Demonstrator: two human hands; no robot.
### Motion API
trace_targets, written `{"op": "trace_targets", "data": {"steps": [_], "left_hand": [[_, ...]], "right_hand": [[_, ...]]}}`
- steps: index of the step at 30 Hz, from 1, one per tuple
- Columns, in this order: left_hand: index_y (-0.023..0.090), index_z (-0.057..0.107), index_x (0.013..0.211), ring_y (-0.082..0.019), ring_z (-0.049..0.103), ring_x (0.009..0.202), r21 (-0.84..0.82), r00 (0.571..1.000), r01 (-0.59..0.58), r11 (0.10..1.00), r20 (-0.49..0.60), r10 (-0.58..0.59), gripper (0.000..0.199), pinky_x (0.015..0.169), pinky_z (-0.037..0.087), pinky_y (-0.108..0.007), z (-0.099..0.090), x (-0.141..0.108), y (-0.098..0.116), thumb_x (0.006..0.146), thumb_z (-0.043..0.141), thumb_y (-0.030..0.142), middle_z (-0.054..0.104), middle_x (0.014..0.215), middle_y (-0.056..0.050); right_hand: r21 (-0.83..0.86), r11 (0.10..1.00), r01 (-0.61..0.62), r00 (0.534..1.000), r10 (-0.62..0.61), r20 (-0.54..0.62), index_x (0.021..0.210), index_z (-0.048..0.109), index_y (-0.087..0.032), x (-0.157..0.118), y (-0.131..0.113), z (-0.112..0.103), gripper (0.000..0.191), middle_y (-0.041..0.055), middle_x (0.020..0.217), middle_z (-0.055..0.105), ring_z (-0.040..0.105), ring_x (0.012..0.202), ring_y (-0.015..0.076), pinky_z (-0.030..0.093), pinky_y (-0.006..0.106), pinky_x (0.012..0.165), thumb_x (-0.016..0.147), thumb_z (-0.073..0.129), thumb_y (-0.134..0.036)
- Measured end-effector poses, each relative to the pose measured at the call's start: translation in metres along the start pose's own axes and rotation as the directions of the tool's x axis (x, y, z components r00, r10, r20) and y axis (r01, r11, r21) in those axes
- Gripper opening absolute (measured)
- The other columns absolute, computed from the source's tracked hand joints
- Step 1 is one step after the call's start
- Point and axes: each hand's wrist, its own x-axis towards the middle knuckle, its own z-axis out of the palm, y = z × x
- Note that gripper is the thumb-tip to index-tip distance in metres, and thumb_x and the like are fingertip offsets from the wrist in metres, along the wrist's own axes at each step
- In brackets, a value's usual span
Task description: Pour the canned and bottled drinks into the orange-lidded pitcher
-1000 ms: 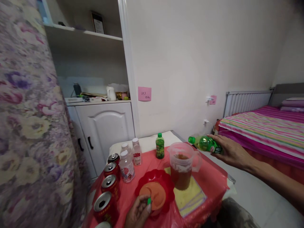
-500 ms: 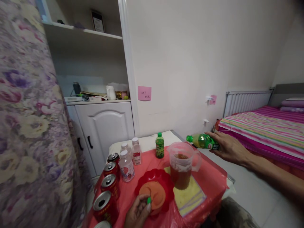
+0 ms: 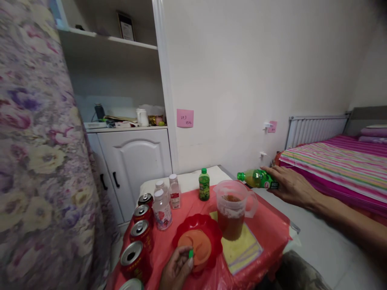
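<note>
Right hand point(image 3: 292, 187): clasping a green-labelled drink bottle point(image 3: 256, 178), tipped sideways above the tabletop's right edge, mouth toward the pitcher point(image 3: 231, 215). Left hand point(image 3: 177, 268): at the tabletop's near edge, pinching a small green item, probably a cap point(image 3: 191, 253), over the orange lid point(image 3: 199, 247) on the red scalloped dish point(image 3: 196, 220). Pitcher: brown liquid, on yellow cloth point(image 3: 242, 255). Cans point(image 3: 134, 257): along the left edge.

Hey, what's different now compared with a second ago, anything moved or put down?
The right hand has moved the tilted green bottle slightly left, towards the jug. Nothing was newly grasped or let go. The left hand still holds the small green object by the red dish, and the cans and other bottles stayed put.
</note>
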Motion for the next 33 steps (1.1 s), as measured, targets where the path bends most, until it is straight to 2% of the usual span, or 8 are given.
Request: {"op": "trace_targets", "data": {"steps": [5,12,17,24,33], "left_hand": [[0.019,0.076,0.086,-0.028,0.071,0.081,-0.009,1.000,0.002,1.000,0.006,-0.002,0.051,0.075,0.055,-0.034,0.000,0.001,-0.001,0.057,0.088,0.060,0.075,0.077,-0.005],[0.020,0.075,0.085,-0.027,0.070,0.078,0.011,0.999,0.014,1.000,0.036,-0.014,0.044,0.076,0.056,-0.035,0.000,-0.002,0.009,0.059,0.088,0.054,0.074,0.076,-0.005],[0.020,0.075,0.086,-0.027,0.070,0.079,0.018,0.999,0.020,1.000,0.028,-0.021,0.043,0.075,0.055,-0.035,0.001,-0.003,0.011,0.060,0.088,0.052,0.074,0.077,-0.005],[0.019,0.075,0.086,-0.027,0.069,0.080,0.010,1.000,0.015,1.000,0.023,-0.016,0.043,0.077,0.054,-0.034,0.000,-0.001,0.004,0.060,0.088,0.051,0.073,0.077,-0.004],[0.020,0.074,0.089,-0.025,0.068,0.081,-0.041,1.000,-0.005,0.999,0.028,0.006,0.042,0.074,0.052,-0.031,-0.004,0.005,-0.017,0.062,0.087,0.049,0.074,0.078,-0.003]], "right_hand": [[-0.002,1.000,0.006,1.000,-0.006,-0.007,0.141,0.053,-0.018,0.001,-0.001,-0.001,0.054,0.0151,0.113,0.073,0.070,0.097,0.0319,0.056,0.042,0.079,0.089,0.060,-0.032],[-0.013,1.000,-0.007,0.998,0.008,0.058,0.144,0.048,-0.016,0.003,-0.001,-0.001,0.057,0.0177,0.119,0.070,0.068,0.104,0.0347,0.056,0.045,0.084,0.090,0.060,-0.032],[-0.026,1.000,-0.012,0.998,0.014,0.063,0.145,0.046,-0.016,0.003,0.001,0.000,0.058,0.0184,0.120,0.070,0.068,0.105,0.0356,0.056,0.046,0.084,0.091,0.059,-0.035],[-0.020,1.000,-0.007,0.996,0.009,0.090,0.144,0.048,-0.017,0.005,0.000,-0.004,0.057,0.0176,0.119,0.070,0.068,0.106,0.0357,0.054,0.046,0.087,0.091,0.058,-0.034],[-0.035,0.999,-0.004,0.995,0.007,0.099,0.144,0.046,-0.018,0.006,0.001,-0.002,0.056,0.0159,0.121,0.070,0.067,0.106,0.0342,0.052,0.045,0.088,0.092,0.058,-0.034]]}}
